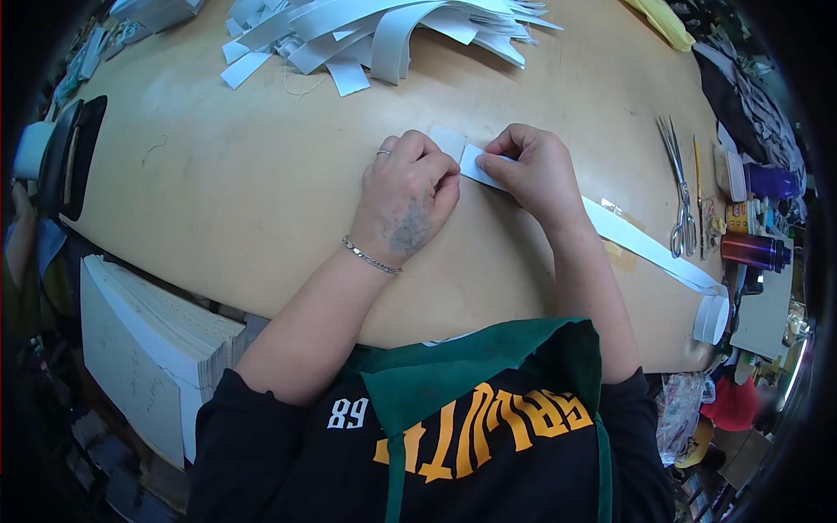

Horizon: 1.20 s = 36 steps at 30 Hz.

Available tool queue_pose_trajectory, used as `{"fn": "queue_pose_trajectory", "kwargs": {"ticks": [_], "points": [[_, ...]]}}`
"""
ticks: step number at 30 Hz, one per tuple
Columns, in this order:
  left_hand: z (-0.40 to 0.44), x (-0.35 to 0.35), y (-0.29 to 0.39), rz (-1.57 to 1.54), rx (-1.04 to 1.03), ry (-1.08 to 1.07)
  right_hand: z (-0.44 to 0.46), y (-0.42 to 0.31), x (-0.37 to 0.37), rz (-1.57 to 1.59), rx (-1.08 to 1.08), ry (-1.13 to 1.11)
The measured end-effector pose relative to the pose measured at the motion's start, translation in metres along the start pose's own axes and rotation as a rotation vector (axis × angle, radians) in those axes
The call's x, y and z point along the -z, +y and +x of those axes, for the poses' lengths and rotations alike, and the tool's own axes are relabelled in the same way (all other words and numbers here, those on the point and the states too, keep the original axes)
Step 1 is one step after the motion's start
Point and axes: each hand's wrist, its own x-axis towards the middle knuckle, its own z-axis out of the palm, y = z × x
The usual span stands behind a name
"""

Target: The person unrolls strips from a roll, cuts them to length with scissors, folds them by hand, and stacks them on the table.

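Note:
My right hand (534, 173) pinches the end of a long white strip (641, 237) between thumb and fingers. The strip runs under my right forearm to a white roll (711, 319) at the table's right edge. Close to the strip's end, my left hand (411, 187) has its fingers curled together; what they hold, if anything, is hidden. A small pale piece (448, 139) lies flat on the table just beyond the left fingers, beside the strip's end.
A heap of white strips (384, 35) covers the table's far side. Scissors (680, 187) and a thin yellow stick (698, 192) lie at the right, near a metallic bottle (755, 252). A thick stack of sheets (144, 366) stands at the lower left. Another person's hand (21, 205) shows at far left.

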Motion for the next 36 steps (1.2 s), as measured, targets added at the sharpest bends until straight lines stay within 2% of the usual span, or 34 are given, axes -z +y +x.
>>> {"fn": "queue_pose_trajectory", "kwargs": {"ticks": [8, 11, 36], "points": [[0.000, 0.000, 0.004, 0.019, 0.004, 0.016, 0.000, 0.002, 0.000, 0.027, -0.015, -0.015], [-0.001, 0.001, 0.009, 0.147, -0.008, -0.062, 0.000, 0.001, 0.001, 0.022, -0.003, -0.019], [-0.002, 0.000, 0.005, 0.075, -0.019, 0.008, -0.001, -0.012, 0.006, -0.030, -0.058, -0.058]]}}
